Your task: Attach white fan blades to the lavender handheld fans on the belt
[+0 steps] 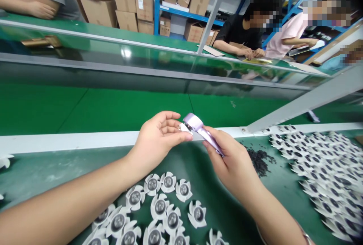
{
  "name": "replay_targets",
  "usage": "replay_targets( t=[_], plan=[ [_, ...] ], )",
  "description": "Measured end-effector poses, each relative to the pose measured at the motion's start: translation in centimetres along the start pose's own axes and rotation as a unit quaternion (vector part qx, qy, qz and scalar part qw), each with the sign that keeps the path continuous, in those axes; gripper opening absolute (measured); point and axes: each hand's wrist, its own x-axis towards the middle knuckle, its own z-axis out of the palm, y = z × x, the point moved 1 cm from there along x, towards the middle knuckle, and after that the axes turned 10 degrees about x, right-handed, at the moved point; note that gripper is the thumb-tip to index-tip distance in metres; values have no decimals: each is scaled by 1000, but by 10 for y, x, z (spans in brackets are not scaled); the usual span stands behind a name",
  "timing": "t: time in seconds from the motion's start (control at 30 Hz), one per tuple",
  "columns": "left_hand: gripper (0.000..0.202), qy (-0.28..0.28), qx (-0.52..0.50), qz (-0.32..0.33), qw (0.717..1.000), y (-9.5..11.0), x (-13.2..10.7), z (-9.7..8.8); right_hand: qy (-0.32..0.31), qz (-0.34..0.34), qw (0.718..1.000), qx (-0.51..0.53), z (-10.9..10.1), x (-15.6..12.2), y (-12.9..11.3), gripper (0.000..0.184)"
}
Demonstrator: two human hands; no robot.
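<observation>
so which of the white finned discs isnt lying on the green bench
The white disc held up against the head of the lilac handheld device, at the left hand, with the right hand gripping the device; the others all lie on the green bench.

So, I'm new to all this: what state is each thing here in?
Left hand: open, thumb against the device's head
Right hand: closed around the device's handle
Lilac handheld device: held tilted
White piece: pressed against the device's head
White petal-edged discs: lying in loose rows
Small black pieces: scattered in a heap
Cardboard boxes: stacked
</observation>
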Motion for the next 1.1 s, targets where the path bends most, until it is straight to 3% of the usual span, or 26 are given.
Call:
replay_targets(
  t=[0.33, 0.57, 0.73, 0.93, 1.03, 1.1],
  plan=[
    [56, -8, -12, -4, 1000, 0, 1, 0, -22, -21, 999, 27, -4, 1, 2, 34],
    [86, 10, -75, -43, 996, -2, 1, -1, -41, -45, 997, 40, -6, 1, 1, 38],
    [81, -6, -87, -64, 994, -3, 0, -2, -49, -38, 997, 41, -3, 1, -3, 44],
    [68, -5, -84, -113, 990, -1, -3, -1, -107, -31, 990, 88, -8, 2, 0, 47],
    [56, -4, -56, -111, 992, -1, -2, 0, -83, -19, 989, 123, -4, 0, 0, 40],
    [50, -8, -40, -102, 994, 0, -1, 0, -70, 25, 986, 151, -1, 0, 1, 32]
  ],
)
